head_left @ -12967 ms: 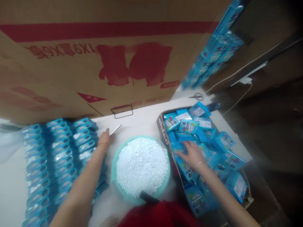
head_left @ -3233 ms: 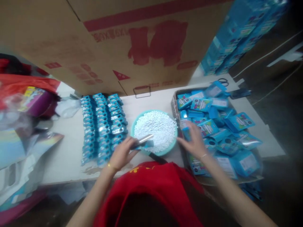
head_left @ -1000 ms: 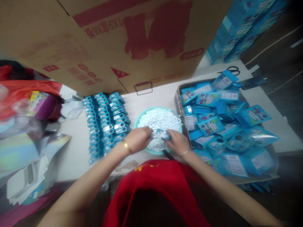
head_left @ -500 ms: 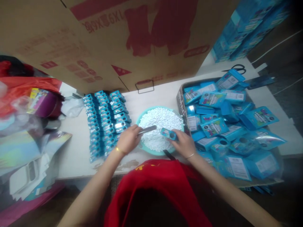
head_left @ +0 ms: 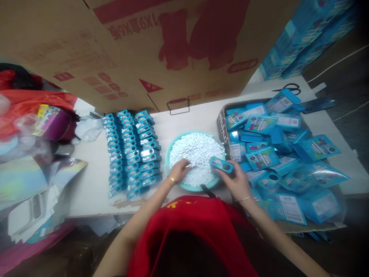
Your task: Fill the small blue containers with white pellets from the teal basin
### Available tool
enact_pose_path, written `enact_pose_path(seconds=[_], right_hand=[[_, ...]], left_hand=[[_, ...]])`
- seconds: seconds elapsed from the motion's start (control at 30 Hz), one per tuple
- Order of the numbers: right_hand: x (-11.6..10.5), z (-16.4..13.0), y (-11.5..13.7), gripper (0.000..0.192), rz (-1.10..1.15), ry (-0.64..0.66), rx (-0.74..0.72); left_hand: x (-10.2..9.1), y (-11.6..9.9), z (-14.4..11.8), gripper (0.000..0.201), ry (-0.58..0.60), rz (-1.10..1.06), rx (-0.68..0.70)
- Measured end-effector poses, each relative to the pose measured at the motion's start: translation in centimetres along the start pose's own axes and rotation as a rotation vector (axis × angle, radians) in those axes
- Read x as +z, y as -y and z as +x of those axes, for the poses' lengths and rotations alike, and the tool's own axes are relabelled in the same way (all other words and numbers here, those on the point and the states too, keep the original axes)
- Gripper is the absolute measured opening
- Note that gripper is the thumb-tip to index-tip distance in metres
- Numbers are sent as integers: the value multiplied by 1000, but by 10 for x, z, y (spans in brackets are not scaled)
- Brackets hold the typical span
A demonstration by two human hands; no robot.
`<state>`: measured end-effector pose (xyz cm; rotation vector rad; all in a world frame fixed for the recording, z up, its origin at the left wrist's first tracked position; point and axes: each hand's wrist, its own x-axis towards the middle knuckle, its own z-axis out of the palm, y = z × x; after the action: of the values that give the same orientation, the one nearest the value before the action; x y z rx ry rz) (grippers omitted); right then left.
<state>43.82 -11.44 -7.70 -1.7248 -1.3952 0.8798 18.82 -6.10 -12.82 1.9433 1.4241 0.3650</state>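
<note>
My left hand (head_left: 179, 170) is closed at the left part of a round turquoise basin (head_left: 167, 156) full of small white pellets (head_left: 196, 148). Its fingers grip a slim metal scoop (head_left: 188, 166), of which only a short shiny bit shows; the rest is hidden by the hand and pellets. Over the basin's right side, my right hand (head_left: 236, 181) holds a small blue carton (head_left: 221, 165) tilted, with a dark round hole in the face turned up. Left of the basin stand three columns of similar blue cartons (head_left: 132, 154), packed closely.
To the right, an open cardboard tray (head_left: 221, 127) is heaped with blue cartons. A large cardboard box (head_left: 129, 50) walls off the back. Black scissors (head_left: 291, 88) and stacked blue boxes (head_left: 305, 38) are at the back right. Plastic bags (head_left: 25, 123) and packaging crowd the left.
My left hand has moved right and down into the basin, and the scoop's tip has gone from plain view among the pellets. My right hand has shifted slightly right with the carton.
</note>
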Motion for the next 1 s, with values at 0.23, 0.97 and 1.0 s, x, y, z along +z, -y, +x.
enact_pose_path(seconds=[0.23,0.97,1.0], right_hand=[[11,5,1,45,-266,31,-282],[33,16,4,39,-385,78,-564],[32,16,4,40,-376,81,-558]], left_hand=[[-92,-35,-26,20,32,-1,201],[-134,-151,-22,21,273,836,326],[-136,-143,-24,22,244,812,323]])
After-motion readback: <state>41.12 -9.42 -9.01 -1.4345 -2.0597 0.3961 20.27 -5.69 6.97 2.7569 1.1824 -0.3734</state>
